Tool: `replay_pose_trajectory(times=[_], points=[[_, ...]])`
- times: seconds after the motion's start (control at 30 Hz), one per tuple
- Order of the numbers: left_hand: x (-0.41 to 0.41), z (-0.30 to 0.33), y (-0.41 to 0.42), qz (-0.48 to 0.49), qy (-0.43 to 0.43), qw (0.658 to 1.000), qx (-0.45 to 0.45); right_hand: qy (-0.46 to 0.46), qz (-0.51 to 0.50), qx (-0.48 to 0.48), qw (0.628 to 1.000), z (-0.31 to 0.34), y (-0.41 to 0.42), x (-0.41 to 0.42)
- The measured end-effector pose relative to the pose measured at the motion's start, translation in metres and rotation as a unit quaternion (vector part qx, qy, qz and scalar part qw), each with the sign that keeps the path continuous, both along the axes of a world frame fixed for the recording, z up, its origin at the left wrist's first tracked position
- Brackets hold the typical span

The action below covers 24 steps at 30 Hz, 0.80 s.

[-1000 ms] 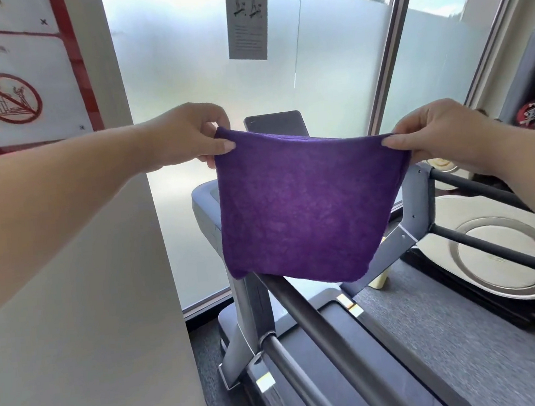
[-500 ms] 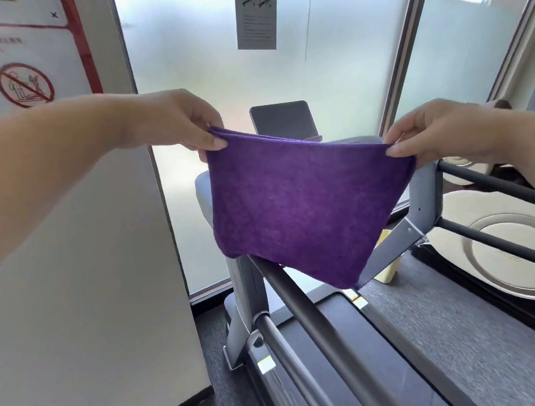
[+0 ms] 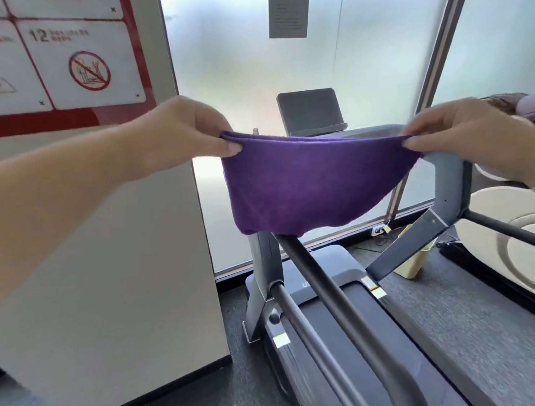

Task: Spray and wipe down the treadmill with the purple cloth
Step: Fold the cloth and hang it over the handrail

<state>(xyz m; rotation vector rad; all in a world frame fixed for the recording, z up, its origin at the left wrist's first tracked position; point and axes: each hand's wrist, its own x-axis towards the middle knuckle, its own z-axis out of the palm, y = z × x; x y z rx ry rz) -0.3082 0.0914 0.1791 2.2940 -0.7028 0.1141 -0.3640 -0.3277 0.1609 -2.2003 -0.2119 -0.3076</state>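
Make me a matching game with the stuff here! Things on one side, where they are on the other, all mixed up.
Things:
1. purple cloth
2. warning sign
3. yellow container
4. dark screen

Places:
A. on the floor beside the treadmill
B. standing on top of the treadmill console
C. held between the left hand and right hand
D. up on the wall at the left

Pairs: 1-C, 2-D, 3-A, 4-B
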Motion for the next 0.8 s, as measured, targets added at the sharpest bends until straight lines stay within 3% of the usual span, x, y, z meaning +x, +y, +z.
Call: replay_pose_trajectory(times=[0.2, 0.43, 0.57, 0.7, 0.8], points=[[-0.072, -0.089, 0.004, -0.082, 0.069, 0.989, 0.1, 0.152, 0.024, -0.069, 0.986, -0.07, 0.003, -0.077], [-0.133, -0.166, 0.013, -0.166, 0.116, 0.968, 0.149, 0.258, 0.008, -0.047, 0.965, -0.123, 0.003, -0.128], [-0.145, -0.188, 0.01, -0.173, 0.124, 0.972, 0.103, 0.326, 0.038, -0.074, 0.942, -0.133, -0.005, -0.139], [-0.144, -0.19, 0.009, -0.171, 0.14, 0.974, 0.056, 0.316, 0.05, -0.058, 0.946, -0.13, -0.019, -0.133], [-0.14, -0.183, -0.001, -0.124, 0.204, 0.967, -0.093, 0.272, 0.05, 0.031, 0.961, -0.121, -0.017, -0.116]])
